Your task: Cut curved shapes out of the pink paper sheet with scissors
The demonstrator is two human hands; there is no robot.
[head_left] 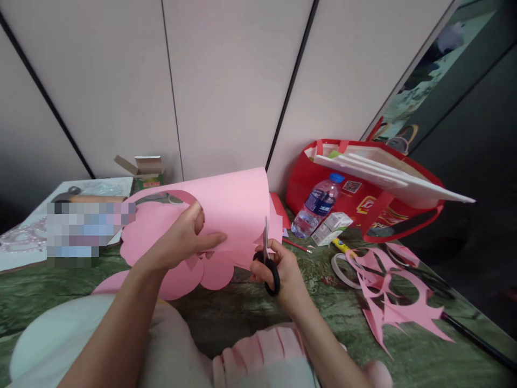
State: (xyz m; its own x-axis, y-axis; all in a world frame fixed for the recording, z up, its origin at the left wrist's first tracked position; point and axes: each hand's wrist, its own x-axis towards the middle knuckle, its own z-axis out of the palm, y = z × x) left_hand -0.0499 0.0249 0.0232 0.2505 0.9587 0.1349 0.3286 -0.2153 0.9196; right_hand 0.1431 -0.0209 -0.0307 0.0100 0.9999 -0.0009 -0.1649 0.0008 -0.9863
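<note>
Centrally in the head view, a sheet of pink paper [234, 205] curls upward between the two hands. The left hand [186, 234] grips it, thumb laid across the near face. The right hand [286, 267] grasps black-handled scissors [265, 248], blades pointing away from the person at the paper's right edge; whether they bite into it cannot be told. Beneath the left hand's grip lie scalloped pink pieces [177, 280].

The supporting surface is a tabletop [319, 318] with a dark green, wood-like grain. Just beyond the right hand rests a red pencil [297, 245]; farther out, a water bottle [317, 207] and a small carton [331, 229] lean before a red bag [301, 175] bearing white boards [388, 172]. To the right of the scissors lie a yellow tube [341, 245], a roll of tape [337, 274], pink scraps [407, 312] and a black rod [480, 339]. Beyond the left hand stands an opened box [149, 175], near a white board [24, 231] farther left.

Behind the grip rises a pale panelled wall [226, 81] with dark seams; at far right, a dark panel [476, 178] adjoins it.
</note>
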